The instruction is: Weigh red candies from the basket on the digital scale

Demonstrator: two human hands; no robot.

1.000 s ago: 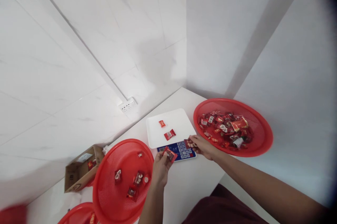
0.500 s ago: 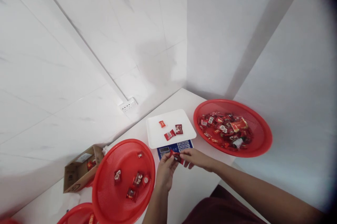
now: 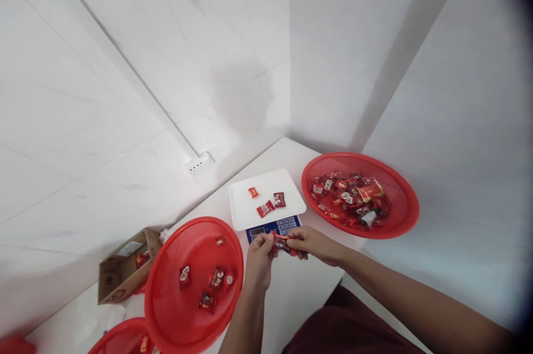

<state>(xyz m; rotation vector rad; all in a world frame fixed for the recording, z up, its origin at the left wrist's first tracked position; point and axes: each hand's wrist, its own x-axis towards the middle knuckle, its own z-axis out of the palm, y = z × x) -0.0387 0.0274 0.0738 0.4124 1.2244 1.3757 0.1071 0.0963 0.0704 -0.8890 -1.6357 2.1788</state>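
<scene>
Hands: left hand, right hand | pinch candy wrapper | before scale

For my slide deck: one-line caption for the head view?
Both hands, left hand and right hand, pinch a red wrapped candy before a white-topped scale between red mesh baskets.

A single head-worn camera looks forward and down from above the white table, near the scale at centre; red baskets flank the scale, tiled walls rise behind it, and forearms enter below.
</scene>
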